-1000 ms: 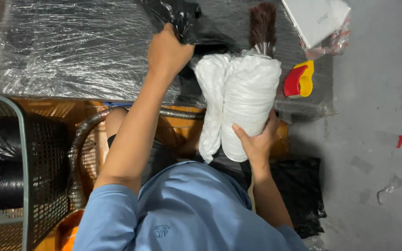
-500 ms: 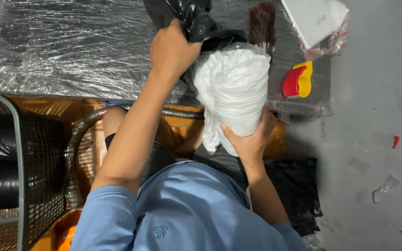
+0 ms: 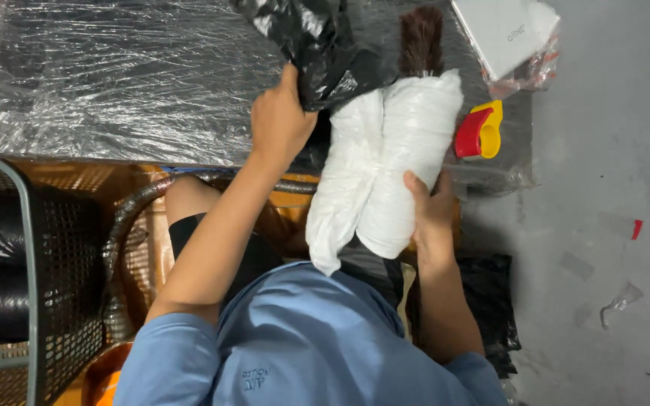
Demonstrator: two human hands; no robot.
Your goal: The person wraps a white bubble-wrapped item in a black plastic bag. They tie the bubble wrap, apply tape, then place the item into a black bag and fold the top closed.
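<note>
My right hand (image 3: pixel 429 213) grips a white, plastic-wrapped bundle (image 3: pixel 385 165) near its lower end, holding it over the near edge of a table covered in clear film (image 3: pixel 114 83). A dark brown brush-like tuft (image 3: pixel 420 41) sticks out at the bundle's far end. My left hand (image 3: pixel 280 120) pinches a black plastic bag (image 3: pixel 306 41) that hangs over the bundle's upper left side. The bundle's far end touches the bag's edge.
A red and yellow plastic tool (image 3: pixel 479 131) lies on the table right of the bundle. A white flat box in clear wrap (image 3: pixel 509 34) sits at the far right. A black mesh basket (image 3: pixel 31 278) stands at my left. Black plastic (image 3: pixel 490 301) lies on the grey floor.
The bundle has turned and risen toward the black bag, showing two rolled parts again. My left hand has shifted its grip on the bag's edge.
</note>
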